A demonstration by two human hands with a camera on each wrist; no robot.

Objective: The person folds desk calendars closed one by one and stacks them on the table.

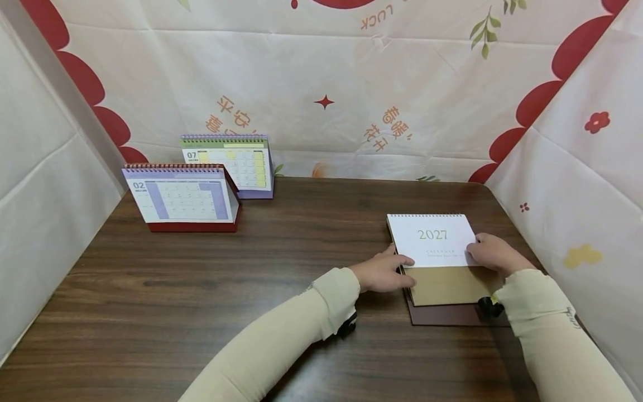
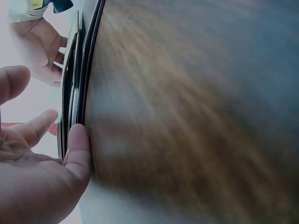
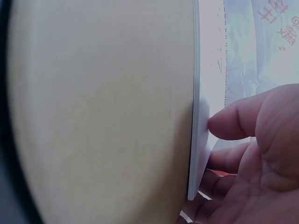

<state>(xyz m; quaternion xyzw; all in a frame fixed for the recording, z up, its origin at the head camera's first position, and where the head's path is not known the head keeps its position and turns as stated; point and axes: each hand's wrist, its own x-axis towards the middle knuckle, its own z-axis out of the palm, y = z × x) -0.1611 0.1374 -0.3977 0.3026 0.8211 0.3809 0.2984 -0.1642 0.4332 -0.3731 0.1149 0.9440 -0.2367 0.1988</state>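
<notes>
A desk calendar with a white cover marked 2027 lies low on the right of the table, over a tan panel and a dark brown base. My left hand is at its left edge with fingers spread; in the left wrist view one fingertip touches the side of the stacked boards. My right hand pinches the right edge of the white pages, thumb on top and the other fingers curled by the edge.
Two standing desk calendars are at the back left: a red-based one showing 02, and behind it a purple-based one showing 07. Printed white cloth encloses the brown wooden table at the back and sides.
</notes>
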